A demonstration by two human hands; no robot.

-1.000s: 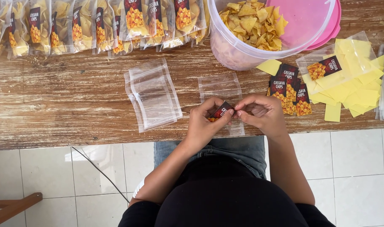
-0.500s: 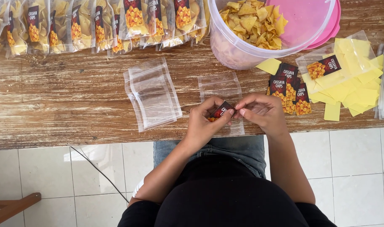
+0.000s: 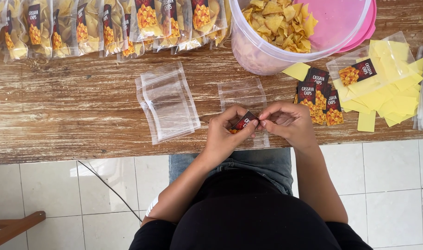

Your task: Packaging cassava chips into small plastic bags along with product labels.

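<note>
At table edge: left hand [image 3: 225, 134] and right hand [image 3: 285, 122] both pinch small dark rectangular label sticker [image 3: 244, 121] above clear empty plastic pouch [image 3: 245, 95].

One cam only, head-worn, looking nearly straight down over the person's torso at the table [image 3: 82, 111] edge and tiled floor [image 3: 49, 190]. Close range: hands [image 3: 260, 127] sit mid-frame, table fills the top half w/ its far side cropped, lap and floor the bottom half. No 2nd view, so no overlap.
</note>
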